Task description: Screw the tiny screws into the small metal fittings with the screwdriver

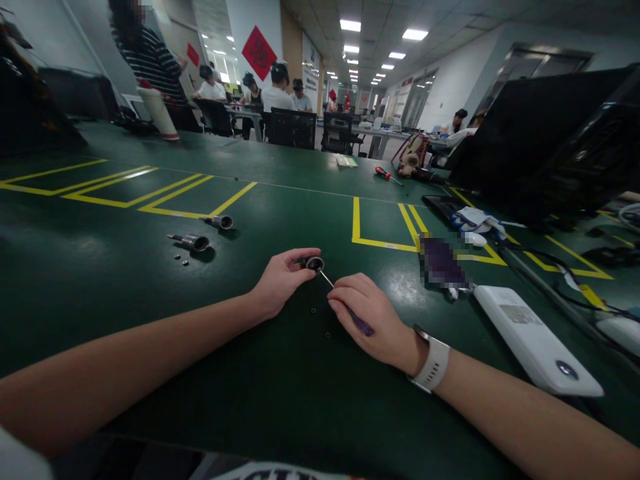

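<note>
My left hand [284,281] grips a round metal cup-shaped part [315,263] between thumb and fingers. In my right hand [367,317] is a screwdriver [358,321] with a dark purple handle, its thin shaft reaching into the opening of that part. Two similar metal parts with narrow stems, one [190,243] nearer and one [220,222] farther, lie on the green table [240,387] to the left. Beside them are small dark pieces [185,263]. Two tiny rings, one [313,311] below my left hand and another [327,335] nearer me, rest on the table.
Yellow tape outlines [385,246] mark the tabletop. At right are a white power bank [537,340], a blurred phone-like object [443,261], cables and a cloth [479,221]. A red screwdriver [384,173] lies farther back; a bottle [159,113] stands back left. Several people sit beyond.
</note>
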Action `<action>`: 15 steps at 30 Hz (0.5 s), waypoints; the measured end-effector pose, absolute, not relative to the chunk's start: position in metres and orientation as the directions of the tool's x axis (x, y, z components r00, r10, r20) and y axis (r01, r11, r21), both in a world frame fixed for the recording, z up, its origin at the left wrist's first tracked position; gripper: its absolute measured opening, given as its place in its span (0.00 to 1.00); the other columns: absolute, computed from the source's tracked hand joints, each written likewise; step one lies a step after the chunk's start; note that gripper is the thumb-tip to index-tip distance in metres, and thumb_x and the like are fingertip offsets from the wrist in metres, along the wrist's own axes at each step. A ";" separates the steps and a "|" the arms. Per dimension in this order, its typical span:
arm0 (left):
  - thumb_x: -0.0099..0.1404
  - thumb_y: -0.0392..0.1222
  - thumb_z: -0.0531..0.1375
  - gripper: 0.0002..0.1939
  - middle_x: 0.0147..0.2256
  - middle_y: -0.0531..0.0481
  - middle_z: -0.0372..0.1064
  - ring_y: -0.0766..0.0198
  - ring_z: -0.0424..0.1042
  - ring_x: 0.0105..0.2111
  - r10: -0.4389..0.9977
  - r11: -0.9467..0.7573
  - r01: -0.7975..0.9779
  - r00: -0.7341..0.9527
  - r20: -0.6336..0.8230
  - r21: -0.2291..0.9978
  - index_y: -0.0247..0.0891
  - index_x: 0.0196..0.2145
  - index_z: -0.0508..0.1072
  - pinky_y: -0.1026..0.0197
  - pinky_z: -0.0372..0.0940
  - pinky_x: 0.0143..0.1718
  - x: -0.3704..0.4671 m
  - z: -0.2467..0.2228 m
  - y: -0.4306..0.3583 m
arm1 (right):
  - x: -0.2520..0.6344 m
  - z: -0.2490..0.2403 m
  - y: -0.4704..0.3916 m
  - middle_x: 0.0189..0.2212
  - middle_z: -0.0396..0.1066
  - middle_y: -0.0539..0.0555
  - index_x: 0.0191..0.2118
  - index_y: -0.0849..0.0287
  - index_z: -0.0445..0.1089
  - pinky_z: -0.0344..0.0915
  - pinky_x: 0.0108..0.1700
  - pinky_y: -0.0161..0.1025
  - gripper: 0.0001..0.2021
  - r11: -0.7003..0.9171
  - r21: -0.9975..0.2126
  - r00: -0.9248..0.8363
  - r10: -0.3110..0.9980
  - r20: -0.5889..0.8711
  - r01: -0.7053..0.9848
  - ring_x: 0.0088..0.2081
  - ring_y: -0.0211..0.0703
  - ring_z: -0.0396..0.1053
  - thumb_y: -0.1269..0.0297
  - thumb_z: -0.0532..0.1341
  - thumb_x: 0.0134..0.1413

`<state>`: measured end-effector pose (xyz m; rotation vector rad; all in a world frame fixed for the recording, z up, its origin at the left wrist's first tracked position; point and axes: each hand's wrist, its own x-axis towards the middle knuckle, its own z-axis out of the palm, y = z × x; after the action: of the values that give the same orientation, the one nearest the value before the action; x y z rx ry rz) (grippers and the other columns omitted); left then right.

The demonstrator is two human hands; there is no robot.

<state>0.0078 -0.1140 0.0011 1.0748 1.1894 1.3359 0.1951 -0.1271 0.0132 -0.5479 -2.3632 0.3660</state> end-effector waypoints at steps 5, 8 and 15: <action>0.48 0.32 0.65 0.20 0.41 0.46 0.74 0.60 0.72 0.42 0.997 -0.038 -0.076 -0.069 0.032 0.996 0.33 0.42 0.73 0.54 0.63 0.51 0.007 0.002 -0.116 | 0.193 0.011 -0.125 0.38 0.69 0.59 0.41 0.61 0.66 0.66 0.42 0.44 0.07 0.870 -0.384 -0.689 0.484 0.540 0.310 0.41 0.45 0.66 0.69 0.53 0.60; 0.49 0.33 0.65 0.18 0.40 0.46 0.75 0.60 0.73 0.41 0.996 -0.049 -0.044 -0.077 0.046 0.998 0.33 0.41 0.74 0.54 0.64 0.50 0.007 0.002 -0.116 | 0.192 0.011 -0.125 0.39 0.69 0.59 0.42 0.62 0.66 0.67 0.42 0.45 0.07 0.874 -0.365 -0.694 0.480 0.536 0.322 0.41 0.46 0.66 0.69 0.53 0.60; 0.49 0.34 0.64 0.16 0.38 0.47 0.75 0.62 0.74 0.38 0.993 -0.073 -0.017 -0.092 0.071 0.997 0.33 0.39 0.75 0.55 0.66 0.47 0.007 0.000 -0.115 | 0.192 0.011 -0.126 0.40 0.70 0.60 0.43 0.65 0.68 0.67 0.43 0.43 0.09 0.879 -0.329 -0.715 0.473 0.515 0.345 0.41 0.44 0.66 0.68 0.54 0.60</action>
<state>0.0074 -0.1151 -0.0005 1.2027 1.2262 1.3393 0.1916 -0.1259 0.0110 -0.5888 -2.4354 0.2782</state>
